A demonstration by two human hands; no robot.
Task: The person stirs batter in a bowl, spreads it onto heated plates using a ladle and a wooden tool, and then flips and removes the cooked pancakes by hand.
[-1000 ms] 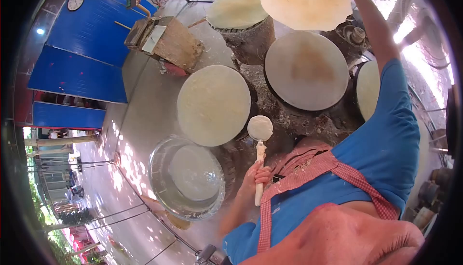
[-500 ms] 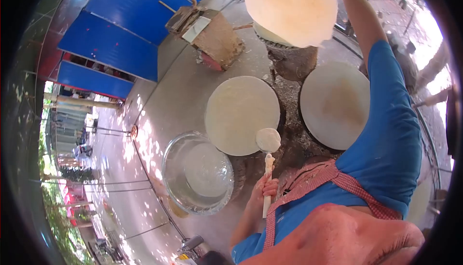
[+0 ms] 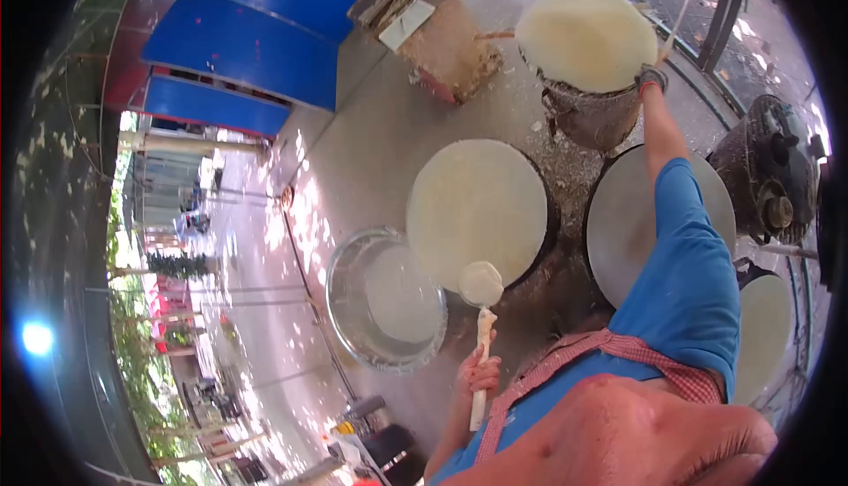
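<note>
My left hand (image 3: pixel 480 375) is wrapped around the white handle of a ladle (image 3: pixel 481 284). Pale batter fills its bowl, which is over the near edge of a round griddle (image 3: pixel 551 221) coated with a pale round sheet of batter (image 3: pixel 477 208). My right hand (image 3: pixel 652 79), in a dark glove, reaches to the right edge of a far round griddle on a drum-like stove (image 3: pixel 594 119). A large thin pancake (image 3: pixel 587 40) lies across that griddle. From the gloved fingers a thin light stick (image 3: pixel 678 26) points up and away; the fingers appear closed on it.
A metal basin (image 3: pixel 338 296) of pale batter stands left of the near griddle. Another griddle (image 3: pixel 618 230) lies under my right arm. A dark metal drum (image 3: pixel 767 168) and a pale round surface (image 3: pixel 761 336) are at the right. A crusted box (image 3: pixel 450 44) stands farther back.
My right hand has come down, and the thin pancake it held up now lies on the far griddle. The ladle stays in my left hand near the same griddle edge. The view has shifted.
</note>
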